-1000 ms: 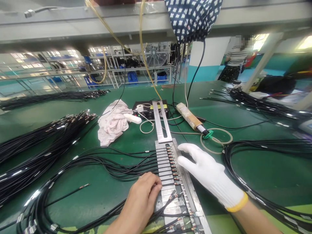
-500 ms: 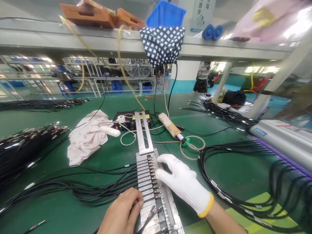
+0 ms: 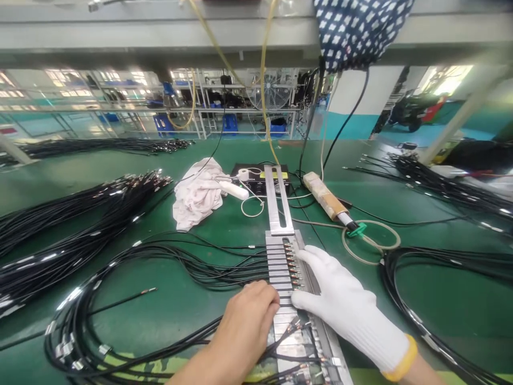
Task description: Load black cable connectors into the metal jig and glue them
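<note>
Both hands are now sitting closer together than half a second ago: the gloved right hand [image 3: 347,307] has slid down the metal jig [image 3: 286,270] so that its thumb is nearly meeting the bare left hand [image 3: 250,321], and the view is tilting lower, hiding the blue bin on the shelf. The left hand is curling loosely over the jig's left edge, its fingertips pressing on the black cables [image 3: 208,270] where they are entering the slots; it is grasping nothing that I can see. The right hand is lying flat and open along the jig's right side, fingers stretching toward the row of copper cable ends [image 3: 292,263], touching the metal but gripping nothing. The jig is lying lengthwise on the green table [image 3: 224,235], just ahead of the person. A slotted metal bar [image 3: 276,200] is extending from its far end toward a black box [image 3: 256,179]. A crumpled pale cloth [image 3: 198,192] is lying to the left of that box, and a soldering iron [image 3: 326,198] is resting to the right.
</note>
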`<state>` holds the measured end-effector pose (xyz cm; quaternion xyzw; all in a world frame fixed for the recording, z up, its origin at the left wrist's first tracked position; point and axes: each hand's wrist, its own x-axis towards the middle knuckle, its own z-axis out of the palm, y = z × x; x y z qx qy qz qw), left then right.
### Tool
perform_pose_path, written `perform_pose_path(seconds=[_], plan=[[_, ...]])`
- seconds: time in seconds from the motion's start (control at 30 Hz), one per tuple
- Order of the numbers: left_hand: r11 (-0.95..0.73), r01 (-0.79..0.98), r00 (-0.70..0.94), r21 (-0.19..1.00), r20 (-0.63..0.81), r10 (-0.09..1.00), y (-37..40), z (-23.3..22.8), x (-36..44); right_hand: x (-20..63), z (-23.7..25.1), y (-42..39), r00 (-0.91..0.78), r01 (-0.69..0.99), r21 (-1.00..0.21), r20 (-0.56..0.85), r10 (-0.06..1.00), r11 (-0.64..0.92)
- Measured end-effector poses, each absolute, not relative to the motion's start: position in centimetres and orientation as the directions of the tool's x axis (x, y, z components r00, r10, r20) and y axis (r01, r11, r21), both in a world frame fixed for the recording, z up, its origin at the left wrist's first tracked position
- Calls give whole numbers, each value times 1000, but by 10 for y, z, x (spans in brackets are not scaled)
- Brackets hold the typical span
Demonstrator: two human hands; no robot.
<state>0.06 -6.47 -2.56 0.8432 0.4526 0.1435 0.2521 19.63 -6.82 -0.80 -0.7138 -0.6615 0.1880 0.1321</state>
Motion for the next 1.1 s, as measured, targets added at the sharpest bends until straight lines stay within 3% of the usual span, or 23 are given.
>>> perform_pose_path(seconds=[0.17, 0.27, 0.4, 0.5, 0.6, 0.8, 0.93, 1.1], plan=[[-611, 657, 578, 442, 224, 784, -64, -39, 2, 186, -4, -69, 39, 921, -385, -50, 998, -55], [-683, 680, 581, 264, 375, 723, -69, -46, 1, 187, -12, -70, -27, 936, -350, 62, 998, 47], [-765, 644, 708, 2, 378, 597, -84, -51, -2, 194, -25, -69, -99, 937, -326, 103, 990, 127], [-743, 666, 712, -68, 355, 606, -93, -61, 0, 199, -34, -68, -131, 926, -342, 102, 986, 158], [-711, 702, 677, 44, 268, 685, -90, -67, 3, 204, -44, -66, -140, 912, -371, 114, 983, 173], [-605, 632, 655, 485, 82, 751, -84, -26, -16, 214, -45, -57, -11, 806, -588, 84, 996, 59], [-481, 705, 588, 521, -50, 807, -96, -11, -34, 216, -27, -52, 140, 665, -733, -62, 988, -140], [-434, 748, 582, 503, -183, 792, -96, -22, -44, 210, -15, -52, 180, 624, -761, -78, 981, -175]])
